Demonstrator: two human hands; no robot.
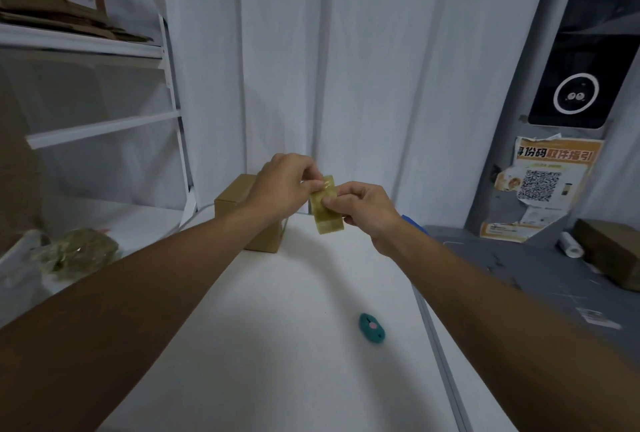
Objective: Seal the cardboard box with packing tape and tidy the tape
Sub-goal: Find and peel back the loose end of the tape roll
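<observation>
A small brown cardboard box (235, 199) stands on the white table (263, 345) at its far end, partly hidden behind my left forearm. Above the table, just right of the box, I hold a yellowish roll of packing tape (327, 217) in the air. My right hand (363, 212) grips the roll from the right side. My left hand (282, 184) pinches the tape at the top of the roll with thumb and fingertips.
A teal box cutter (372, 327) lies on the table nearer to me. A crumpled wad of used tape (81, 251) sits at the left by a white shelf (100, 127). A grey counter (540, 279) with a paper roll (569, 244) adjoins on the right.
</observation>
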